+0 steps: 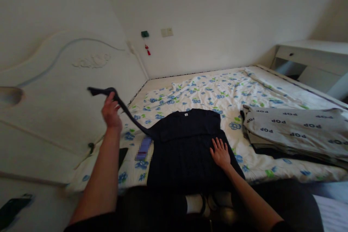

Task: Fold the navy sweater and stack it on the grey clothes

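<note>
On the floral bedsheet (206, 87), near the front edge of the bed: one dark navy T-shirt (187, 145), laid flat, collar toward the far wall, small white label at the neck. Left hand (111, 111): raised above the bed's left side, fingers closed on the shirt's left sleeve (122, 107), which is pulled up and out into a taut strip running from the hand down to the shoulder. Right hand (220, 152): open, fingers spread, palm pressed flat on the shirt's lower right part. Beside the shirt, just left of it: a small purple object (143, 148), blurred. To the right, apart from the shirt: a folded grey cloth printed "POP" (293, 128), lying over a darker item. At far left: white carved headboard (62, 90). On the far wall: a green fitting (145, 33) and a pale switch plate (166, 32).
</note>
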Tool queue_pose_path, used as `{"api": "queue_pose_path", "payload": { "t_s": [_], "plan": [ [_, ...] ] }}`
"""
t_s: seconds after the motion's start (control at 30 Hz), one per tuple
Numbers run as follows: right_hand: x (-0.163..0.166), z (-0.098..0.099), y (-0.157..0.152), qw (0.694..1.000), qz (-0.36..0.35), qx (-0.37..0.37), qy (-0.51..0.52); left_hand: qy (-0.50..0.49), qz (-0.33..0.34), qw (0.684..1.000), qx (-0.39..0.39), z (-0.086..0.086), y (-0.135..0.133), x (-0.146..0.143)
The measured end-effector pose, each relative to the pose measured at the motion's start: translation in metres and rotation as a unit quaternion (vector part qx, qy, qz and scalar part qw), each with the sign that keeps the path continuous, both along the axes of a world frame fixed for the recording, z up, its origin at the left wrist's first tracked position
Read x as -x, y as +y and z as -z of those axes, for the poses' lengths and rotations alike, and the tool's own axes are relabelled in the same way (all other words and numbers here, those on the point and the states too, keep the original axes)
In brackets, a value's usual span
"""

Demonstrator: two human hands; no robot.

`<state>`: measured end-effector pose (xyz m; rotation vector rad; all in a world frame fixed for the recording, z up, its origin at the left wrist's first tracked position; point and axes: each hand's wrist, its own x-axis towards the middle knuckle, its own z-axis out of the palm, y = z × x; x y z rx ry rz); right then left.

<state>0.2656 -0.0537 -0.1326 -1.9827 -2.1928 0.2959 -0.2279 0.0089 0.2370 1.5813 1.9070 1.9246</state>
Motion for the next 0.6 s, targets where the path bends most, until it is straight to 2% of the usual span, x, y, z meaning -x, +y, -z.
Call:
{"api": "queue_pose_path", "payload": {
  "t_s": [0.07, 0.13, 0.2, 0.27, 0.33, 0.4, 0.43, 0.5, 0.6],
  "plan": [
    [0.001, -0.002, 0.000, 1.000, -0.001, 0.004, -0.006, 0.090, 0.119, 0.989, 0.013, 0.002, 0.036, -0.063],
    [0.001, -0.004, 0.000, 1.000, -0.001, 0.005, -0.011, 0.187, 0.220, 0.955, 0.064, 0.026, 0.054, -0.128],
    [0.001, -0.005, 0.001, 1.000, -0.001, 0.006, -0.008, 0.266, 0.290, 0.910, 0.133, 0.070, 0.052, -0.181],
    [0.001, -0.005, 0.002, 1.000, 0.000, 0.007, 0.000, 0.313, 0.330, 0.868, 0.200, 0.125, 0.037, -0.213],
    [0.001, -0.006, 0.003, 1.000, -0.002, 0.007, 0.008, 0.335, 0.332, 0.839, 0.271, 0.180, 0.016, -0.219],
    [0.001, -0.006, 0.003, 1.000, -0.007, 0.006, 0.015, 0.341, 0.294, 0.823, 0.345, 0.225, -0.004, -0.203],
    [0.001, -0.006, 0.003, 1.000, -0.009, 0.004, 0.019, 0.342, 0.264, 0.823, 0.370, 0.242, -0.011, -0.190],
    [0.000, -0.007, 0.003, 0.999, -0.011, -0.002, 0.030, 0.347, 0.193, 0.835, 0.381, 0.266, -0.023, -0.158],
    [-0.001, -0.008, 0.006, 0.998, 0.003, -0.011, 0.060, 0.366, 0.083, 0.859, 0.348, 0.289, -0.033, -0.115]
  ]
}}
